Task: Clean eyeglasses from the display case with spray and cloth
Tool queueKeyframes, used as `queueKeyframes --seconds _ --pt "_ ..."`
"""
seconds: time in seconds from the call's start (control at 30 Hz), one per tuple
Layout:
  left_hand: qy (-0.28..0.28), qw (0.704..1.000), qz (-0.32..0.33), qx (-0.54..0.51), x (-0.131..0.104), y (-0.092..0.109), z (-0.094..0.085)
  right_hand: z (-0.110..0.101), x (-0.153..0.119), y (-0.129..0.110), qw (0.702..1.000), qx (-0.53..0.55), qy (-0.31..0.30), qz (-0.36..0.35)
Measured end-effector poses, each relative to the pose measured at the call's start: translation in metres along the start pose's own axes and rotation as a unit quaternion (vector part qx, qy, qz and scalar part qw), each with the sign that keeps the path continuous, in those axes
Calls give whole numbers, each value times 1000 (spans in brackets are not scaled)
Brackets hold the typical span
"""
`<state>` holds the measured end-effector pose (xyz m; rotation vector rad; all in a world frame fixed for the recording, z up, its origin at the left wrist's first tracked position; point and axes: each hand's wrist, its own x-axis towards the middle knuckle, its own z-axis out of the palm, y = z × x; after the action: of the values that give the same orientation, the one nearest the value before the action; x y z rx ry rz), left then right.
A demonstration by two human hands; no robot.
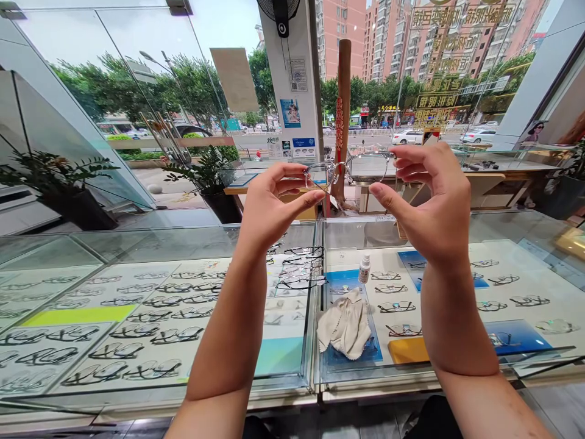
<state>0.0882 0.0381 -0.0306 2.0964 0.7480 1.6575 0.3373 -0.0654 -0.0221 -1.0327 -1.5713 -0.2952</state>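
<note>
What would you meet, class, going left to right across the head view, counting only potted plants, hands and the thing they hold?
Far-left potted plant, second potted plant, left hand, eyeglasses, right hand, right-edge potted plant.

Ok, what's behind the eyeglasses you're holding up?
A brown post with red decorations stands behind the bridge of the eyeglasses. Whatever lies directly behind the left hand and right hand is covered.

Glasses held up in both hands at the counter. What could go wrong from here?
1. Drop: the left hand and right hand grip the glasses only near their outer ends; a slip might send them onto the glass counter.
2. Knock: the small white bottle stands near the cloth; a careless sweep while lowering the hands could tip it.
</note>
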Motion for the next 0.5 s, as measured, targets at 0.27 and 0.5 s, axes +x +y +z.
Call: queueKeyframes --seconds 0.27,0.5 --pt "5 1000 18 0 0 -1 3 -1 0 -1 1000 1 -7 2" --pt "128 982 69 120 -9 18 14 9 5 16 998 47 -12 27"
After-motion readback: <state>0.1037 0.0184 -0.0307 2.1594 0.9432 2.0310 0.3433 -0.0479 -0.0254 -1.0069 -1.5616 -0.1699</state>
